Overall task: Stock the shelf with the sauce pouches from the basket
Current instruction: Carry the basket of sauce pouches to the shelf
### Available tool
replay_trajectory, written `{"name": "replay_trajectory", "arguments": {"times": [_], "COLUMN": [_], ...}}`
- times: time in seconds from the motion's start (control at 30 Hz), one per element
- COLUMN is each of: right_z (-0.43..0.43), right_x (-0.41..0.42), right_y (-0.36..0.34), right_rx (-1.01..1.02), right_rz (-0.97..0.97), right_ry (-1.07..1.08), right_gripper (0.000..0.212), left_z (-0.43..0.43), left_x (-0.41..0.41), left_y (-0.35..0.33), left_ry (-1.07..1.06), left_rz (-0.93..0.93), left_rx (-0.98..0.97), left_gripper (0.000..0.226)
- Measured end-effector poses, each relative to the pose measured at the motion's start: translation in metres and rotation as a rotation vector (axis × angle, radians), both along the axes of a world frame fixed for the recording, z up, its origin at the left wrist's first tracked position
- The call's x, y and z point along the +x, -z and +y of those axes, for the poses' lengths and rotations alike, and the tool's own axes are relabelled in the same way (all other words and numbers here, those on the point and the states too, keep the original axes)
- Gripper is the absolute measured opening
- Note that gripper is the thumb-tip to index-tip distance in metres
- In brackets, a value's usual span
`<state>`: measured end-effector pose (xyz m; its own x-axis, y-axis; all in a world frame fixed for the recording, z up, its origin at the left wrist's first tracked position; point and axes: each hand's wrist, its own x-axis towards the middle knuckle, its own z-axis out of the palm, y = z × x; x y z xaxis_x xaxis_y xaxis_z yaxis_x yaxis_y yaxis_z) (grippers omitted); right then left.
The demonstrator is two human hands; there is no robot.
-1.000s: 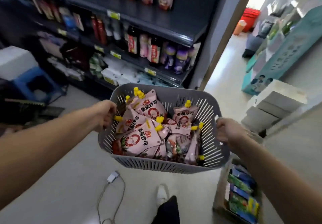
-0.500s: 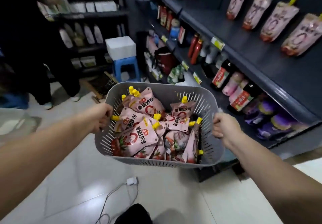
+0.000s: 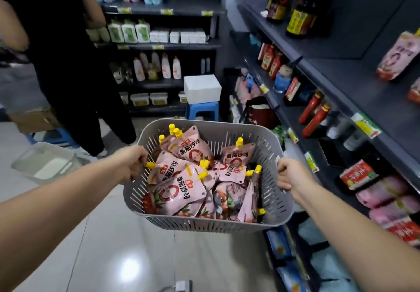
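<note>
Shelf: the dark grey shelf (image 3: 341,71) runs down the right side of the frame, from the upper middle to the lower right, with you standing just beside it.
Other person: someone in black clothes (image 3: 75,71) stands in the upper left, in front of a second shelving unit (image 3: 163,46) at the back.
Basket: you hold the grey slotted basket (image 3: 204,225) in the centre of the frame, above the pale tiled floor (image 3: 102,246), tipped slightly towards you.
Sauce pouches: the pink sauce pouches (image 3: 179,194) with yellow caps lie heaped inside the basket, filling most of it. Some lie flat and some stand on edge at its right side.
Shelved pouch: a matching pink pouch (image 3: 400,57) stands on the shelf at the far right edge, tilted.
Left hand: your left hand (image 3: 133,164) has its fingers curled tight over the basket's left rim, just beside a yellow cap.
Right hand: your right hand (image 3: 289,174) is closed in a fist round the basket's right rim.
Bottles: dark bottles (image 3: 304,12) stand on the top tier in the upper right, and red bottles (image 3: 314,114) sit lower down.
Box and stool: a white box (image 3: 202,89) rests on a blue stool (image 3: 202,109) just above the basket in the frame.
</note>
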<state>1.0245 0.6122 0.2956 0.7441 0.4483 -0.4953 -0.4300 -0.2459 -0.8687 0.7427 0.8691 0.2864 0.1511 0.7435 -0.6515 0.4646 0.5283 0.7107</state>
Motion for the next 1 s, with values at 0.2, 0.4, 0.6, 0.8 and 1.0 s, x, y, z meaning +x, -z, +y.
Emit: {"name": "replay_trajectory", "arguments": {"times": [0.2,0.4,0.6,0.8,1.0], "right_z": [0.088,0.191,0.298,0.407,0.514], "right_x": [0.057,0.143,0.226,0.301,0.367], "right_y": [0.007,0.031,0.042,0.047,0.063], "right_rx": [0.023,-0.019,-0.073,-0.064,-0.084], "right_rz": [0.024,0.047,-0.003,-0.029,-0.004], "right_ry": [-0.063,-0.099,-0.177,-0.205,-0.167], "right_gripper": [0.034,0.035,0.036,0.037,0.037], "left_z": [0.069,0.157,0.236,0.322,0.435], "left_x": [0.043,0.113,0.188,0.260,0.335], "left_y": [-0.001,0.015,0.027,0.040,0.051], "left_ry": [-0.043,-0.108,-0.159,-0.212,-0.183], "left_rz": [0.039,0.086,0.119,0.105,0.087], "left_rx": [0.064,0.042,0.005,-0.041,-0.061], "left_gripper": [0.033,0.032,0.034,0.034,0.030]}}
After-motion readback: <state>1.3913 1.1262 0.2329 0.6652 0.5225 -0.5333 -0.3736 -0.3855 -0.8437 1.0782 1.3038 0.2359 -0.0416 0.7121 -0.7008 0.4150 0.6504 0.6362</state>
